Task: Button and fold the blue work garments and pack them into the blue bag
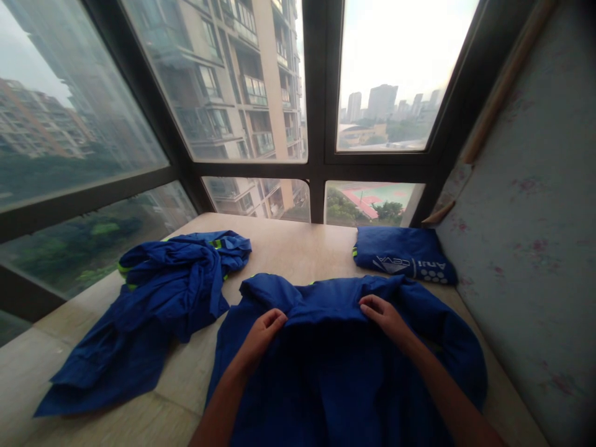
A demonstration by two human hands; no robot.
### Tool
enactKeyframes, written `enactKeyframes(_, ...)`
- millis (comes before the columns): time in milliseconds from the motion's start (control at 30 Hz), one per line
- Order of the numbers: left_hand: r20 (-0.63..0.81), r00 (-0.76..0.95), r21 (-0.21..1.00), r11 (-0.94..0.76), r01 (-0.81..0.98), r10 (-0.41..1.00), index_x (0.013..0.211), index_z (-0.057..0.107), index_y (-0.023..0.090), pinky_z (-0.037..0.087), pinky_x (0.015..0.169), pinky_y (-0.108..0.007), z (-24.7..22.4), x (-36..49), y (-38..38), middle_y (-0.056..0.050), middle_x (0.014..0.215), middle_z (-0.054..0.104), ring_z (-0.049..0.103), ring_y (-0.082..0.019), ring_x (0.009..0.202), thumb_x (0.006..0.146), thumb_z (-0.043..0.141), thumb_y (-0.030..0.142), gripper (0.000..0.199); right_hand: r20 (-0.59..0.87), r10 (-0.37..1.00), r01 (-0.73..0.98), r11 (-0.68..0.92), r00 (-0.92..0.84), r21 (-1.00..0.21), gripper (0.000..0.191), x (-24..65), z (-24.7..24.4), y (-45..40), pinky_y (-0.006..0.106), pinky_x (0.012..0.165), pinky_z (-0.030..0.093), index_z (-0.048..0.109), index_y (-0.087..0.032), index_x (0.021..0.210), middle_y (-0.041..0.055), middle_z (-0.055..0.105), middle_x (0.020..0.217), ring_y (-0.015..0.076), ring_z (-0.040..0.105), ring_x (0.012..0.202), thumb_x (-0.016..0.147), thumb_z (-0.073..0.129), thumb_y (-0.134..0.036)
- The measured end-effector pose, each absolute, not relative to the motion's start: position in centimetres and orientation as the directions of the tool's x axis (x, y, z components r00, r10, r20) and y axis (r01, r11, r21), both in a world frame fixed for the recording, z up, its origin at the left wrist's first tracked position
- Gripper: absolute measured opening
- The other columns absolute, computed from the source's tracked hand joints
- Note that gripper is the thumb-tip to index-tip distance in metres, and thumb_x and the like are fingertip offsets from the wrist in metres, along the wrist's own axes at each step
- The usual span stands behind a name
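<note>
A large blue garment (344, 372) lies spread over the near middle of the pale ledge, its upper edge bunched. My left hand (267, 329) pinches that edge at its left part, fingers closed on the cloth. On the right part of the same edge, my right hand (379, 313) has its thumb and fingers closed on the fabric. Between the two hands the cloth is raised slightly, with a dark fold below it. Small bits of yellow-green trim show at the garment's far edge.
A crumpled blue garment (172, 298) with yellow-green trim lies at the left. A folded blue garment (403, 251) with white lettering sits at the back right, beside the papered wall (526, 217). Framed windows rise behind the stone ledge (298, 242).
</note>
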State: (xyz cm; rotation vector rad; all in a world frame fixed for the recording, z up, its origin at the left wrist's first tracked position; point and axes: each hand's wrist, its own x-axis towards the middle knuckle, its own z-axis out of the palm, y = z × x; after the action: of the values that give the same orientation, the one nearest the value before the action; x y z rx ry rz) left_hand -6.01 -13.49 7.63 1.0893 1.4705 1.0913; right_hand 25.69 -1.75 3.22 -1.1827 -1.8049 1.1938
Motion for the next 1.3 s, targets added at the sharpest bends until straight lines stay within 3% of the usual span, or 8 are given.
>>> enactKeyframes(100,-0.126,-0.157,0.972,0.153,0.177,0.98,0.09,0.069,0.02,0.041,0.072,-0.025,7.5,-5.8,-13.6,-0.001,0.083,0.065,0.055,-0.017,0.078,0.077,0.069,0.052,0.035,0.219,0.934,0.411,0.324,-0.281,-0.852,0.03,25.0,4.2,-1.9,0.038,0.083,0.05,0.066,-0.019,0.093,0.0078,0.07,0.092,0.0246,0.065,0.087,0.088,0.054,-0.045)
enactKeyframes(200,-0.122,-0.136,0.959,0.152,0.238,0.983,0.088,0.071,0.019,0.042,0.076,-0.028,7.3,-5.4,-13.6,-0.002,0.083,0.066,0.056,-0.019,0.08,0.077,0.068,0.051,0.033,0.411,0.825,0.415,0.554,-0.388,-0.722,0.023,22.6,6.2,-2.7,0.037,0.09,0.048,0.067,-0.019,0.098,0.0084,0.068,0.099,0.0228,0.062,0.095,0.092,0.05,-0.034)
enactKeyframes(400,-0.075,-0.185,0.974,0.111,0.195,0.98,0.083,0.069,0.019,0.044,0.078,-0.027,7.3,-4.9,-13.7,-0.002,0.082,0.066,0.058,-0.019,0.084,0.08,0.066,0.051,0.033,0.311,0.538,0.302,0.766,-0.783,-0.567,0.023,15.7,9.1,-3.9,0.034,0.09,0.045,0.068,-0.022,0.108,0.0059,0.067,0.104,0.0208,0.059,0.1,0.086,0.065,-0.028)
enactKeyframes(600,-0.108,-0.072,0.976,0.119,0.182,0.992,0.097,0.066,0.019,0.048,0.084,-0.032,6.8,-5.4,-14.4,-0.005,0.093,0.069,0.062,-0.023,0.091,0.07,0.078,0.042,0.038,0.178,0.491,0.27,0.707,-0.853,-0.653,0.007,13.8,9.1,-2.2,0.025,0.071,0.044,0.072,-0.02,0.086,0.0014,0.064,0.084,0.015,0.06,0.078,0.08,0.071,-0.022)
enactKeyframes(800,-0.021,-0.128,0.979,0.046,0.199,0.992,0.087,0.065,0.019,0.047,0.09,-0.034,6.5,-4.9,-14.1,-0.005,0.097,0.069,0.062,-0.024,0.097,0.075,0.073,0.042,0.027,0.187,0.443,0.154,0.628,-0.877,-0.763,0.012,14.4,9.6,-1.8,0.029,0.086,0.046,0.069,-0.021,0.097,0.0035,0.069,0.1,0.0173,0.063,0.094,0.089,0.06,-0.021)
enactKeyframes(933,-0.053,-0.172,0.994,0.068,0.084,0.984,0.081,0.056,0.019,0.046,0.076,-0.026,6.0,-5.0,-13.9,-0.001,0.086,0.066,0.06,-0.018,0.083,0.075,0.074,0.045,0.032,0.107,0.5,0.258,0.605,-0.86,-0.753,0.015,14.1,9.7,-1.1,0.026,0.078,0.045,0.067,-0.02,0.095,0.0023,0.07,0.091,0.0163,0.062,0.084,0.092,0.053,-0.022)
enactKeyframes(1067,-0.146,-0.187,0.989,0.141,-0.043,0.971,0.083,0.051,0.02,0.035,0.058,-0.02,5.6,-5.3,-13.6,0.007,0.066,0.052,0.048,-0.01,0.061,0.077,0.072,0.05,0.037,0.031,0.481,0.297,0.589,-0.876,-0.752,0.017,13.4,9.8,0.0,0.026,0.074,0.043,0.067,-0.02,0.089,0.0022,0.069,0.086,0.0163,0.061,0.08,0.092,0.051,-0.025)
enactKeyframes(1300,-0.217,-0.161,0.936,0.159,-0.313,0.963,0.093,0.053,0.02,0.043,0.069,-0.022,6.5,-5.2,-13.5,0.004,0.08,0.061,0.056,-0.011,0.07,0.072,0.079,0.045,0.041,-0.047,0.524,0.288,0.389,-0.85,-0.875,0.021,12.5,9.6,1.4,0.026,0.071,0.04,0.066,-0.016,0.08,0.0,0.063,0.076,0.0144,0.055,0.073,0.089,0.056,-0.032)
